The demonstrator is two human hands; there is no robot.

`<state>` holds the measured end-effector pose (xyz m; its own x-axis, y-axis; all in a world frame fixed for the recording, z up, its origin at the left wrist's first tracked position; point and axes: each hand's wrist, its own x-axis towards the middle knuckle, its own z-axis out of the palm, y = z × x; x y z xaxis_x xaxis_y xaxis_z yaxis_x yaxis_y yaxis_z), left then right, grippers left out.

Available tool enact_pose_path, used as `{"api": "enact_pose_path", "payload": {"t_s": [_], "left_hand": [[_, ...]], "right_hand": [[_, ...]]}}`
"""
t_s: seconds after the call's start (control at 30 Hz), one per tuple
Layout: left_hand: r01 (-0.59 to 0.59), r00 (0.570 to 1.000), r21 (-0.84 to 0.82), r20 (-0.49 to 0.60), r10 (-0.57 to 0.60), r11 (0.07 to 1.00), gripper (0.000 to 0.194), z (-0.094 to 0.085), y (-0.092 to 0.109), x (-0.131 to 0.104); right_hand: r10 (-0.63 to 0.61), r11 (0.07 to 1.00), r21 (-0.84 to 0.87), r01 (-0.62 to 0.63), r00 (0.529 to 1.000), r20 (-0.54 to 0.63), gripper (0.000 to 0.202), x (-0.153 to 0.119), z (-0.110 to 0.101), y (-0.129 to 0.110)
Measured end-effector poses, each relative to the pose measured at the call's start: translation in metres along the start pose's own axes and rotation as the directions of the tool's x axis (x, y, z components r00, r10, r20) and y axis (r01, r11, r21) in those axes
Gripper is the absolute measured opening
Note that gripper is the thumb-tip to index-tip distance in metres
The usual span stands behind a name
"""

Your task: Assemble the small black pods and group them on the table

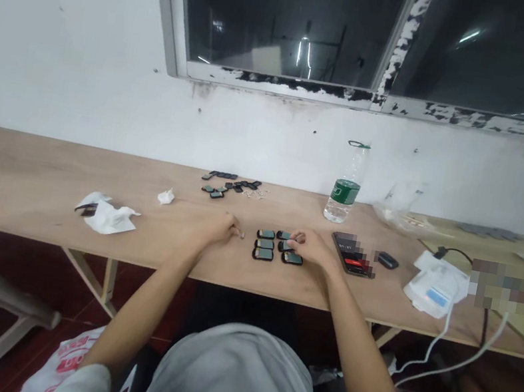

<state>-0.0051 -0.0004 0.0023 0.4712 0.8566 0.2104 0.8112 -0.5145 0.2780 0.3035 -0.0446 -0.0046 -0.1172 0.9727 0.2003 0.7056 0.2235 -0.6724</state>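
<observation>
Several small oval black-rimmed pieces with grey rectangular faces lie in two columns on the wooden table, the left column including a middle piece (pixel 264 244). My right hand (pixel 310 245) is over the right column, its fingers drawn together at the middle piece (pixel 284 246) and partly covering it. Whether they lift or only touch it is unclear. To the left of the columns, my left hand (pixel 222 228) rests low over the table with fingers closed. A tiny pale bit (pixel 242 235) lies by its fingertips; anything inside the fingers is too small to make out.
Loose dark pieces (pixel 218 193) and tiny pale bits lie farther back. A water bottle (pixel 343 193) stands near the wall. On the right are a phone (pixel 350 255), a black oval object (pixel 388 261) and a white device (pixel 436 287) with cables. Crumpled tissue (pixel 111 218) sits left.
</observation>
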Motion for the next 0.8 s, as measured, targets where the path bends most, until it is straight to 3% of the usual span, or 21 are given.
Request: {"api": "enact_pose_path", "payload": {"t_s": [0.23, 0.4, 0.63, 0.8], "left_hand": [[0.023, 0.998, -0.201, 0.054, -0.012, 0.979, 0.017, 0.012, -0.009, 0.007], [0.045, 0.998, -0.312, 0.049, -0.032, 0.949, 0.022, 0.013, -0.011, 0.008], [-0.016, 0.997, -0.227, -0.082, -0.003, 0.974, 0.042, 0.013, -0.023, 0.005], [-0.034, 0.997, -0.232, -0.077, 0.017, 0.972, 0.042, 0.012, -0.018, 0.004]], "right_hand": [[-0.012, 0.996, -0.089, 0.009, 0.999, -0.034, 0.013, 0.003, 0.007, 0.005], [-0.01, 0.989, -0.149, 0.003, 0.999, -0.047, 0.014, -0.007, -0.008, -0.01], [0.022, 0.97, -0.241, 0.041, 0.967, 0.255, 0.027, -0.019, -0.031, -0.005], [-0.021, 0.987, -0.146, 0.068, 0.954, 0.299, 0.019, -0.017, -0.03, 0.001]]}}
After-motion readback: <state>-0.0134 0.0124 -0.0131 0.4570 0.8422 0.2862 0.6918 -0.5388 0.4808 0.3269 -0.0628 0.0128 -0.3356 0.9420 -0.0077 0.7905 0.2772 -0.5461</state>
